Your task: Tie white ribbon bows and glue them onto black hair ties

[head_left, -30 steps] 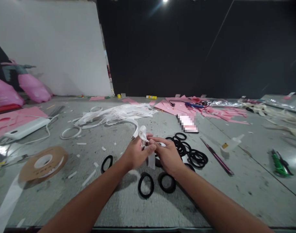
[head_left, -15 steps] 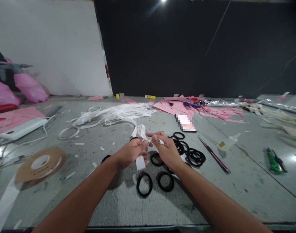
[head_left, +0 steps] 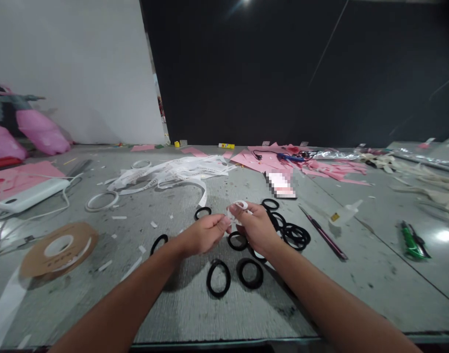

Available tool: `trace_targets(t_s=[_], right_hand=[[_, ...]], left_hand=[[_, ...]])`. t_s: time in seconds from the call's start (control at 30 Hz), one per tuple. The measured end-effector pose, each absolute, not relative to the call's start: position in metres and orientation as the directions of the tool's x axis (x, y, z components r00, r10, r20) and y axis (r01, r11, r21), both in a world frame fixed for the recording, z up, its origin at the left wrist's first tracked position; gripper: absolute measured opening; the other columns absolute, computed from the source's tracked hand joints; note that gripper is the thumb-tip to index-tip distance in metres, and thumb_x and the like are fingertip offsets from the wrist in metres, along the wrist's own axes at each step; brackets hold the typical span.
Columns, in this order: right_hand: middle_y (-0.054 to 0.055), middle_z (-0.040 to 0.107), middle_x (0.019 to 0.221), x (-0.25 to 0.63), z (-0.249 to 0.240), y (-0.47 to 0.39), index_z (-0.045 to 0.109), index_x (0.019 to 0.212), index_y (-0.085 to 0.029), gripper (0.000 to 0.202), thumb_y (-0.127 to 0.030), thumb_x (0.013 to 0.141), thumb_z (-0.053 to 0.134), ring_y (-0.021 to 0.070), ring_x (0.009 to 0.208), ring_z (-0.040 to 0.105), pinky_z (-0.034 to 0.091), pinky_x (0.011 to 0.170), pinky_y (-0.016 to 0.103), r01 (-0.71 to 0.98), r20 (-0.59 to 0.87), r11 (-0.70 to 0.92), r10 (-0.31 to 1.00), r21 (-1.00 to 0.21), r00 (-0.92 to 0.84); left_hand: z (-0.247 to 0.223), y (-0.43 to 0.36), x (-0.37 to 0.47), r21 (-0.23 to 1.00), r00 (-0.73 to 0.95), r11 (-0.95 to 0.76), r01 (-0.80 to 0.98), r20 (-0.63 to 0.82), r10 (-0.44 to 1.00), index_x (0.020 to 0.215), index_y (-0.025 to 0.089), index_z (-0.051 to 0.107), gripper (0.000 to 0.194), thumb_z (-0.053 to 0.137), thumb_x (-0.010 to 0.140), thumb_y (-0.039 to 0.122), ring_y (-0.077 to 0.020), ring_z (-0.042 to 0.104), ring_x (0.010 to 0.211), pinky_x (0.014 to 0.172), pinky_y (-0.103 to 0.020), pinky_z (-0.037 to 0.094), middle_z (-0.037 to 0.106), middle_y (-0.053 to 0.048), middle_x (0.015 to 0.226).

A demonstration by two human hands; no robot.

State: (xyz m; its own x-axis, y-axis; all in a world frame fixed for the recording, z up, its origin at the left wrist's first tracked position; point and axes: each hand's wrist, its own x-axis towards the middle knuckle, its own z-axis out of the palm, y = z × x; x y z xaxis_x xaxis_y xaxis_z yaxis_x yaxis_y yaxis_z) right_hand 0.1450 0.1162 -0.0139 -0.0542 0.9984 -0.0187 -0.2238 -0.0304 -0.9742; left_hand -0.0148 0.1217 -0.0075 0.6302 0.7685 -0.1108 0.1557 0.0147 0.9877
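Above the middle of the table my right hand [head_left: 259, 226] is closed round a white ribbon [head_left: 240, 205], which curls in a loop over its thumb. Facing it, my left hand [head_left: 206, 234] pinches at the same ribbon, thumb against forefinger; the exact grip is partly hidden by the fingers. Black hair ties lie about both hands: one hair tie [head_left: 219, 279] and a thicker one [head_left: 250, 273] in front, a further hair tie [head_left: 202, 212] just beyond my left hand, and a heap of several hair ties [head_left: 296, 236] to the right.
Printed white ribbon strips [head_left: 173, 171] lie behind my hands. A cardboard ribbon spool [head_left: 31, 262] and a white power strip [head_left: 33, 193] are at left. On the right are a phone [head_left: 281, 185], a purple-handled pointed tool [head_left: 329, 240], a small bottle [head_left: 345, 214] and green snips [head_left: 413, 242].
The ribbon and both fingertips have shifted slightly right. The ribbon's loop now bends over my right hand, and the end that hung below my left hand no longer shows there.
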Motion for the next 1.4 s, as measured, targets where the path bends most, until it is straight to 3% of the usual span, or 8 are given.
trace_targets(t_s=[0.33,0.47,0.6,0.8,0.97,1.17,1.3,1.4], right_hand=[[-0.007,0.04,0.053,0.146,-0.012,0.121,0.055,0.063,-0.019,0.039,-0.047,0.064,0.082,0.007,0.046,0.032,0.026,0.043,0.022,-0.275,-0.03,-0.032,0.999,-0.961,-0.011],[-0.003,0.05,0.055,0.154,-0.007,0.12,0.062,0.066,-0.018,0.033,-0.048,0.075,0.073,0.0095,0.049,0.039,0.03,0.046,0.024,-0.066,0.074,0.067,0.991,-0.996,-0.11],[-0.001,0.056,0.066,0.16,-0.001,0.119,0.071,0.079,-0.019,0.025,-0.043,0.075,0.075,0.0121,0.062,0.048,0.039,0.056,0.025,0.156,0.223,0.245,0.964,-0.957,-0.146],[-0.005,0.054,0.07,0.147,-0.008,0.116,0.058,0.113,-0.028,0.048,-0.055,0.076,0.07,0.0086,0.05,0.043,0.033,0.043,0.021,-0.212,0.025,0.019,0.999,-0.977,-0.026],[-0.002,0.058,0.068,0.136,-0.011,0.114,0.065,0.09,-0.018,0.039,-0.048,0.069,0.077,0.0123,0.061,0.053,0.043,0.054,0.024,-0.158,0.087,0.077,0.995,-0.984,-0.057],[-0.003,0.051,0.056,0.14,-0.014,0.112,0.064,0.071,-0.017,0.035,-0.051,0.079,0.067,0.0104,0.05,0.04,0.032,0.047,0.025,0.006,0.121,0.121,0.992,-0.993,0.031],[-0.003,0.049,0.057,0.139,-0.019,0.116,0.058,0.062,-0.018,0.034,-0.046,0.079,0.067,0.0112,0.053,0.043,0.035,0.049,0.025,-0.111,0.089,0.1,0.991,-0.989,0.103],[-0.003,0.051,0.062,0.139,-0.021,0.118,0.062,0.07,-0.019,0.025,-0.042,0.078,0.07,0.0107,0.057,0.045,0.038,0.052,0.023,-0.29,0.067,0.097,0.991,-0.952,0.114]], left_hand=[[-0.007,0.126,-0.018,0.98,0.615,-0.126,0.155,0.004,0.788,0.069,0.021,0.043,0.045,0.044,0.09,0.06,-0.0087,0.027,0.043,0.044,-0.024,0.021,0.033,0.008,0.047],[-0.002,0.128,-0.023,0.971,0.68,-0.161,0.178,-0.002,0.733,0.077,0.017,0.057,0.038,0.049,0.09,0.051,-0.01,0.035,0.049,0.049,-0.025,0.027,0.041,0.005,0.054],[-0.003,0.128,-0.02,0.95,0.598,-0.25,0.187,0.092,0.796,0.086,0.014,0.068,0.031,0.062,0.083,0.044,-0.012,0.045,0.061,0.056,-0.025,0.034,0.054,0.0,0.067],[-0.015,0.127,-0.007,0.993,0.348,-0.107,-0.054,0.119,0.93,0.085,0.014,0.075,0.034,0.068,0.078,0.046,-0.0174,0.059,0.073,0.069,-0.028,0.045,0.067,-0.004,0.074],[-0.024,0.13,-0.002,0.949,0.212,0.051,-0.311,0.017,0.977,0.091,0.014,0.076,0.038,0.08,0.066,0.042,-0.0146,0.059,0.067,0.067,-0.027,0.047,0.068,-0.003,0.07],[-0.016,0.131,-0.003,0.923,0.161,0.109,-0.369,-0.052,0.986,0.078,0.013,0.073,0.032,0.076,0.069,0.044,-0.0128,0.057,0.058,0.059,-0.024,0.046,0.064,-0.001,0.061],[-0.014,0.133,-0.004,0.912,0.032,0.11,-0.395,-0.106,0.994,0.076,0.012,0.071,0.033,0.074,0.069,0.045,-0.0121,0.057,0.056,0.056,-0.023,0.044,0.064,-0.002,0.06],[-0.016,0.135,-0.006,0.934,0.035,0.073,-0.35,-0.065,0.997,0.074,0.011,0.071,0.034,0.073,0.07,0.045,-0.0114,0.056,0.057,0.055,-0.021,0.043,0.064,-0.002,0.06]])
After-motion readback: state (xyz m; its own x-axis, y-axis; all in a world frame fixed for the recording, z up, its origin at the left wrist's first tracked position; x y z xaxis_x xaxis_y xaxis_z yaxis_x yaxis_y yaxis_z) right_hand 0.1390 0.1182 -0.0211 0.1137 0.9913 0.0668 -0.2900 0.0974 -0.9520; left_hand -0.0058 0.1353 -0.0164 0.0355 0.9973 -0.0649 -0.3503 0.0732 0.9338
